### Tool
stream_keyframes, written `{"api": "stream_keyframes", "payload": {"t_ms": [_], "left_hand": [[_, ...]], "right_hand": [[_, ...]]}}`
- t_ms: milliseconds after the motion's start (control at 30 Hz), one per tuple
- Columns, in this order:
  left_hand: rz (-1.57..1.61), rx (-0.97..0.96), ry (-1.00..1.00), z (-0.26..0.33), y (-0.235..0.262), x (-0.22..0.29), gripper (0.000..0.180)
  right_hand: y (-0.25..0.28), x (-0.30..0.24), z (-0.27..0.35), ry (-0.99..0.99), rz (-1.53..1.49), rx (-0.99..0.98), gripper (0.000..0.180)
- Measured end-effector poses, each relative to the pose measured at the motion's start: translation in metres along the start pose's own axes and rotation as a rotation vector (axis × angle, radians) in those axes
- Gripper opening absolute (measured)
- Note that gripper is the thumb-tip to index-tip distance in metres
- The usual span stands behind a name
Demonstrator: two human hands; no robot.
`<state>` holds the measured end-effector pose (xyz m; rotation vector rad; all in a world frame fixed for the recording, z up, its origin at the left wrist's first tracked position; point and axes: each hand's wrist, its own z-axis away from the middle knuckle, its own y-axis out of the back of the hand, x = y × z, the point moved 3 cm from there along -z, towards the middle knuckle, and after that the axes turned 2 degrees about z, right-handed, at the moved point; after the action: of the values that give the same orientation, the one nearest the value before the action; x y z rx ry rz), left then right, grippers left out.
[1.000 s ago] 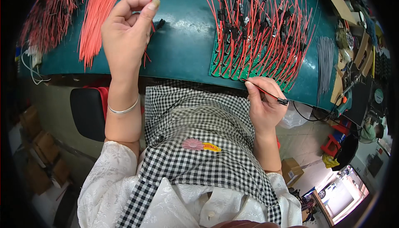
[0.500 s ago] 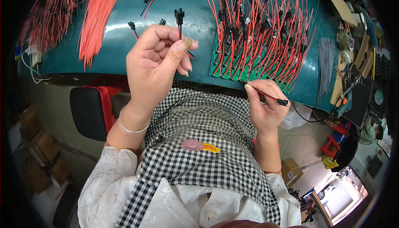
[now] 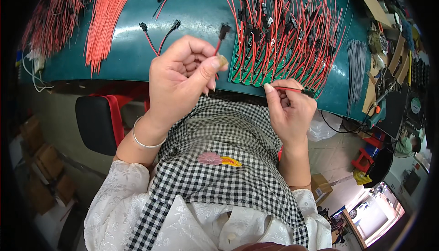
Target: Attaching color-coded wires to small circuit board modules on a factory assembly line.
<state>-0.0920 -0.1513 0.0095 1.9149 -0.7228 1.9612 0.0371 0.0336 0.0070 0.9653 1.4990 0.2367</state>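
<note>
Red lead with black plug (image 3: pixel 221 37): pinched between thumb and forefinger of the left hand, plug end standing up just above the fingertips, centre of the frame over the near edge of the bench.
Green bench mat (image 3: pixel 196 13): fills the upper half of the frame, curving with the lens.
Checked apron (image 3: pixel 219 168): lower centre, over a white patterned blouse, with a small pink and yellow patch on the chest.
Row of finished leads (image 3: pixel 283 26): upper right of centre, many red wires with black plugs laid side by side on a green ribbed holder.
Loose red wire bundle (image 3: pixel 107 20): upper left, fanned out on the mat; a darker tangle lies further left.
Left hand (image 3: pixel 183 79): centre, fingers curled shut, thumb pressed to forefinger on the lead. A second ago it was reaching out over the mat in the upper left; it has since drawn back toward the body with the lead in it, so the pick-up looks done and the piece is now brought near the other hand.
Right hand (image 3: pixel 290 109): right of centre at the bench edge, closed on a thin red and black wire piece (image 3: pixel 295 90) lying across its fingertips; it has barely shifted.
Spare plugged leads (image 3: pixel 160 33): two lying loose on the mat just above the left hand.
</note>
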Motion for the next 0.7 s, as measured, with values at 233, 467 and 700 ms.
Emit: {"api": "stream_keyframes", "payload": {"t_ms": [233, 467, 700], "left_hand": [[0.091, -0.142, 0.121, 0.012, -0.019, -0.004, 0.009], [0.353, -0.251, 0.352, 0.022, -0.031, -0.012, 0.011], [0.245, -0.373, 0.331, 0.029, -0.049, -0.017, 0.011]], "right_hand": [[-0.005, -0.002, -0.011, -0.043, 0.060, 0.054, 0.018], [0.000, -0.005, 0.000, -0.148, -0.173, 0.108, 0.013], [0.009, -0.003, 0.014, -0.328, -1.110, 0.076, 0.007]]}}
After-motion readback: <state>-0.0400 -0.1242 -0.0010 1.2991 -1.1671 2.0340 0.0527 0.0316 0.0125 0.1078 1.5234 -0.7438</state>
